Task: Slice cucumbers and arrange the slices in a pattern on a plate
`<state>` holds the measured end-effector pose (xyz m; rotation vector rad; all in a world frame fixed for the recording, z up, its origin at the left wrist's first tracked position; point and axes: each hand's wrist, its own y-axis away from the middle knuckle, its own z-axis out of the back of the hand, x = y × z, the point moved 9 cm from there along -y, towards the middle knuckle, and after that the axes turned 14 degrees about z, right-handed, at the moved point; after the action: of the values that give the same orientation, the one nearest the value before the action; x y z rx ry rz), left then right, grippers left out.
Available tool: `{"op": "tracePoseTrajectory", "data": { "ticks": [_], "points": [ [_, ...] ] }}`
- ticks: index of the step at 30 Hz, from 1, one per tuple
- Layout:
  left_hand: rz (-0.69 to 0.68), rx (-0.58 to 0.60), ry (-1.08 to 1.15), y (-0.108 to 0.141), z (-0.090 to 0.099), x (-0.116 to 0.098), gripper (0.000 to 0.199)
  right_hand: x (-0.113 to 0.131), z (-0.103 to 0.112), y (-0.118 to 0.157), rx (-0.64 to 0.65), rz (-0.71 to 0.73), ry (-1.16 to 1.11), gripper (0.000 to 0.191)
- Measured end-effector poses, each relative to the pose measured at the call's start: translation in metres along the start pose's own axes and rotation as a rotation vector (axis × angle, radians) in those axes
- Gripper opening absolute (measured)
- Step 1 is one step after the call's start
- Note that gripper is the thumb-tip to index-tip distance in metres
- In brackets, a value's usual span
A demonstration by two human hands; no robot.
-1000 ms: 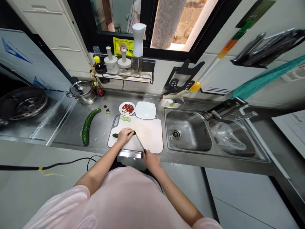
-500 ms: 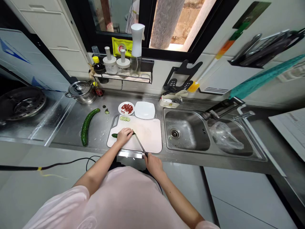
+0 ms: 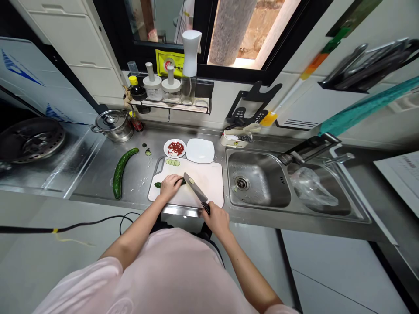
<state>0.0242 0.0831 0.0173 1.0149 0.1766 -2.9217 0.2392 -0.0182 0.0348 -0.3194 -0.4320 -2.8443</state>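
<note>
On the white cutting board (image 3: 209, 179), my left hand (image 3: 170, 186) is closed over a green cucumber (image 3: 158, 185). Most of that cucumber is hidden under the hand; one end pokes out at the left and a bit shows at the right. My right hand (image 3: 216, 218) grips the black handle of a kitchen knife (image 3: 196, 189). The blade is tilted just right of the cucumber, with a pale slice (image 3: 191, 180) stuck to its flat side. Several cucumber slices (image 3: 172, 162) lie overlapped in a row near the board's upper left edge.
A whole cucumber (image 3: 121, 172) lies left of the board. Behind it stand a plate of chopped red pieces (image 3: 175, 148) and a white plate (image 3: 200, 151). The sink (image 3: 258, 179) is at the right; a lidded pot (image 3: 114, 126) and a wok (image 3: 31, 139) are at the left.
My right hand has moved slightly right and up, turning the knife so its broad side shows with a slice on it. My left hand stays on the cucumber.
</note>
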Motion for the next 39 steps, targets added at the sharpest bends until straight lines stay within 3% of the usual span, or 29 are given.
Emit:
{"op": "tracePoseTrajectory", "data": {
  "ticks": [6,11,16,20,26,30,35,39],
  "points": [
    [0.118,-0.127,0.141,-0.008,0.023,0.006,0.029,0.001,0.01,-0.007,-0.045,0.002,0.088,0.015],
    [0.038,-0.061,0.131,-0.015,0.029,-0.02,0.033,0.002,0.017,-0.01,-0.102,0.051,0.171,0.016],
    [-0.112,0.093,0.035,-0.019,0.019,-0.047,0.03,0.003,0.021,-0.008,-0.16,0.129,0.221,0.017],
    [-0.159,0.185,0.001,-0.021,0.01,-0.053,0.022,0.001,0.022,-0.007,-0.19,0.156,0.235,0.017],
    [-0.135,0.178,0.075,-0.021,0.01,-0.056,0.014,-0.002,0.02,-0.007,-0.186,0.137,0.226,0.017],
    [0.024,0.14,0.134,-0.027,0.007,-0.037,0.012,-0.007,0.017,-0.008,-0.166,0.106,0.205,0.016],
    [0.412,0.06,0.254,-0.045,-0.001,0.021,0.015,-0.019,0.014,-0.008,-0.137,0.045,0.175,0.015],
    [0.526,0.024,0.215,-0.064,-0.008,0.046,0.012,-0.026,0.01,-0.009,-0.112,0.014,0.149,0.015]
  ]
}}
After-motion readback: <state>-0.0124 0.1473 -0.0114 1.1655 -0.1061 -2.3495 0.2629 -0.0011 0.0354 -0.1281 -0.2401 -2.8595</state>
